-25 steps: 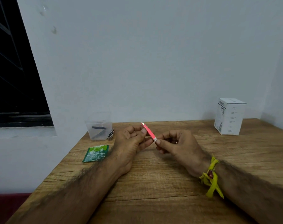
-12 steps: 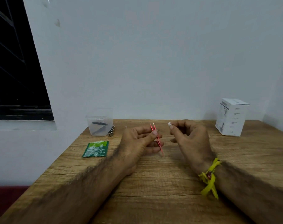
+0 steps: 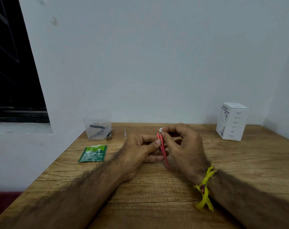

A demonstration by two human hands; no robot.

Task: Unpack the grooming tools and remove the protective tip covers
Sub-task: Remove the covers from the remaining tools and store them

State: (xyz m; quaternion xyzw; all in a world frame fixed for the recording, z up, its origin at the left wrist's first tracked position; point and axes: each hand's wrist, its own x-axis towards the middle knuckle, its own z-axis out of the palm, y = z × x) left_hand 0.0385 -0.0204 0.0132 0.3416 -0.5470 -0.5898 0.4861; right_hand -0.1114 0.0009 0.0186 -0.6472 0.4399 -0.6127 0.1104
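Pinched between the thumb and fingers of the left hand, the pink tweezers are held nearly upright just above the desk, with the two arms sprung apart at the far end and the joined end pointing down toward the near edge. A small white tip cover is pinched between thumb and forefinger of the right hand, just above the bare tips and seemingly free of them. On the wrist of that hand a yellow band is tied.

At the far left a clear plastic tub with a dark tool inside is seen, a metal nail clipper beside it, and a green sachet nearer. A thin pale item lies behind the left hand; what it is cannot be told. A white box stands far right.

The step in hand is judged to be setting the cover down. The cover could easily be dropped and lost against the wood grain, being so small and held only at the fingertips. The exposed tips could also be knocked against the fingers close by.
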